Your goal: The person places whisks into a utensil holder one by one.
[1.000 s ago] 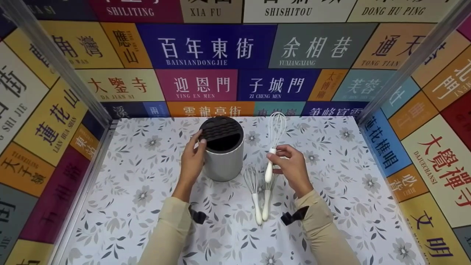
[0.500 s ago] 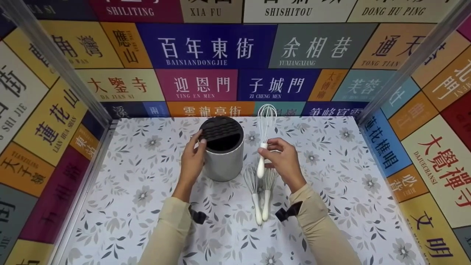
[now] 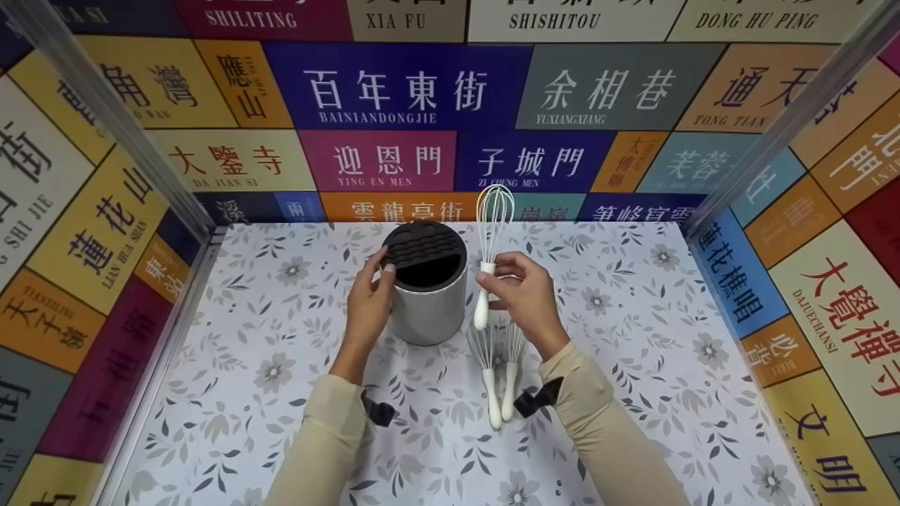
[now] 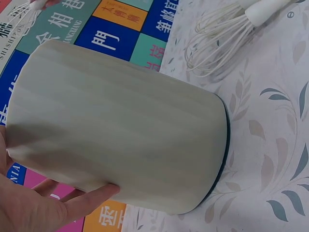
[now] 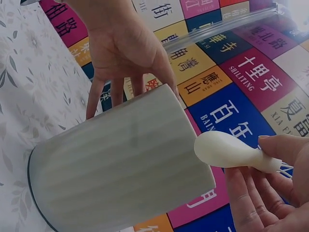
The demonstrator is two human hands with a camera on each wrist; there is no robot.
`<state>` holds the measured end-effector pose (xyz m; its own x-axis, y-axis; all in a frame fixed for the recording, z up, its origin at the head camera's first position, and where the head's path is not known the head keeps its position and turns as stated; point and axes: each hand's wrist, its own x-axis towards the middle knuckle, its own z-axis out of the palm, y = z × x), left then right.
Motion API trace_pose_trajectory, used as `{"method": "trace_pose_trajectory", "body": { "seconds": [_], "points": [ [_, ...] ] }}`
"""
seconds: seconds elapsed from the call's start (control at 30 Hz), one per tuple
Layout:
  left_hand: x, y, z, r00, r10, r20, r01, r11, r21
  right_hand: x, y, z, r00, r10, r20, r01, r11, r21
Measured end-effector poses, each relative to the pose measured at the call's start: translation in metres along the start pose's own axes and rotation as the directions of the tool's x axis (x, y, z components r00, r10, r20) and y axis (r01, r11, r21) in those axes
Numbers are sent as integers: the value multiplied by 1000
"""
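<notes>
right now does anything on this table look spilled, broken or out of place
Nothing stands out. The container stands upright with the left hand against it, two whisks lie close together on the patterned tabletop, and the right hand holds a third whisk wires-up. I see no spill or visible damage.

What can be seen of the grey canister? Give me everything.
The canister is a smooth, light grey cylinder with a thin dark edge at its base; plastic or coated metal, I can't tell which. Its black ridged top covers the back part, leaving an opening in front, too dark inside to read. It stands upright on the floral tabletop, the left hand touching its side.
</notes>
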<state>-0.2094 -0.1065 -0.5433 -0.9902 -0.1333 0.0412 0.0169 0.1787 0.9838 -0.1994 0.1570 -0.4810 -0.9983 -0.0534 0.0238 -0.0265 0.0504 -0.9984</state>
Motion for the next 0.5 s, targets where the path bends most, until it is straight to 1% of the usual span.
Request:
{"method": "trace_pose_trajectory", "body": {
  "seconds": [0.17,0.33,0.5],
  "points": [
    [0,1,-1,1000,6,-5,-6,1000,16,7,-5,11,1000,-14,-13,14,999,31],
    [0,1,-1,1000,14,-12,-14,1000,28,12,-10,21,999,-37,-3,37,998,47],
    [1,1,-1,1000,6,1,-6,1000,8,15,-14,30,998,-54,7,54,998,34]
  ]
}}
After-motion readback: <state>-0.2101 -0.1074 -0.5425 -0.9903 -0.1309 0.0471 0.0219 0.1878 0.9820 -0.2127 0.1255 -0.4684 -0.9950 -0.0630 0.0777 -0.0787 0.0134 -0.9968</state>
